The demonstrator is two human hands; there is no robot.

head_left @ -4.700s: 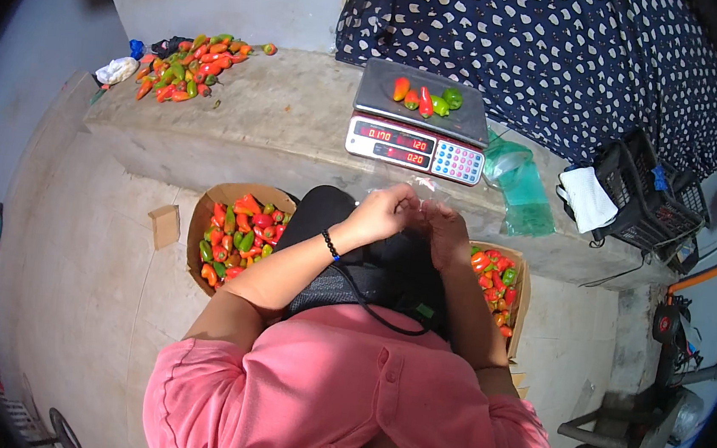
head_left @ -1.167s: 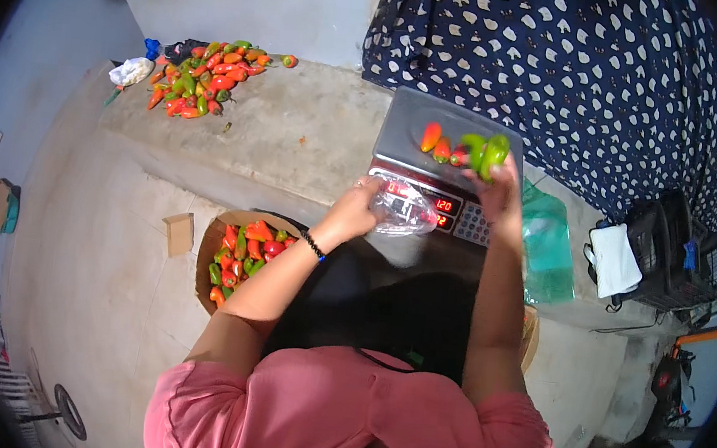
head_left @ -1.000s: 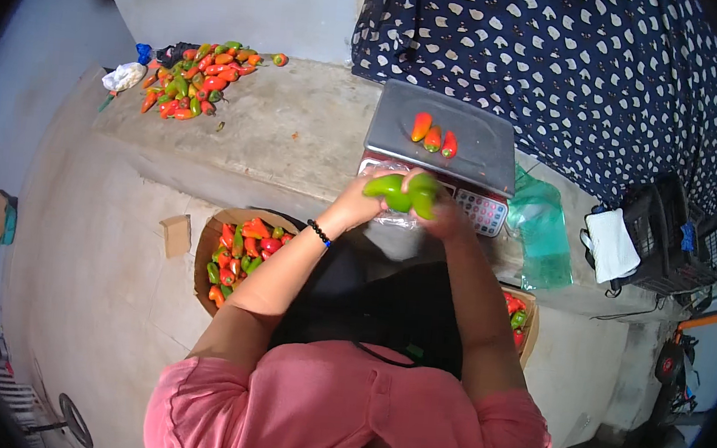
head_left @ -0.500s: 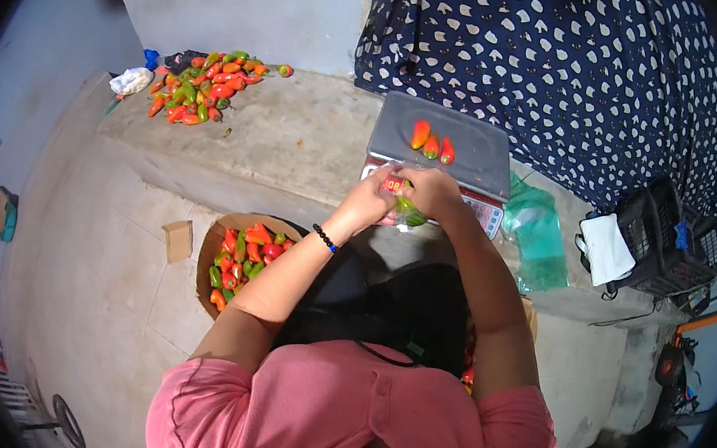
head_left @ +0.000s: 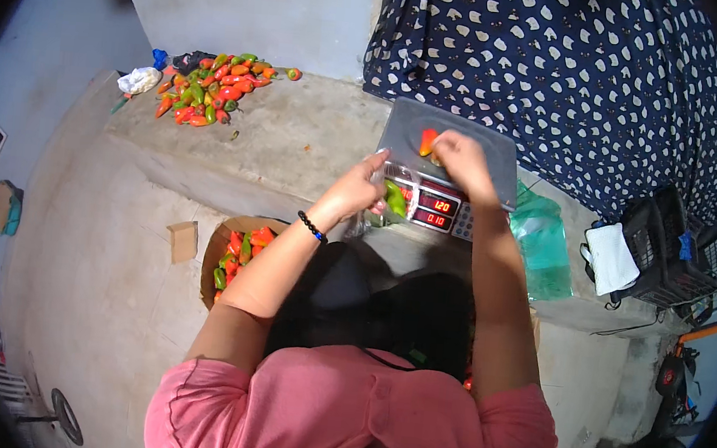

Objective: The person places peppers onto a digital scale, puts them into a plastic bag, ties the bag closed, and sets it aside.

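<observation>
A digital scale [head_left: 397, 129] with a dark grey platform and lit red digits stands on the concrete ledge in front of me. My left hand [head_left: 363, 189] grips the edge of a clear plastic bag [head_left: 414, 185] at the scale's front left. Inside the bag lies a green pepper [head_left: 395, 199]. Over the platform, my right hand [head_left: 462, 160] closes its fingers round peppers, mostly hidden beneath it. A red-orange pepper [head_left: 427, 142] shows just left of those fingertips.
A pile of red and green peppers [head_left: 213, 87] covers the ledge's left end. Below it stands a cardboard box [head_left: 211, 267] of peppers. Green plastic bags [head_left: 544, 249] lie right of the scale, beside a black crate [head_left: 659, 250] with a white cloth [head_left: 611, 259]. A patterned curtain [head_left: 559, 79] hangs behind.
My right hand has left the bag and moved up onto the peppers on the platform. My left hand has stayed with the bag, shifting slightly left. The scale's display has come into view.
</observation>
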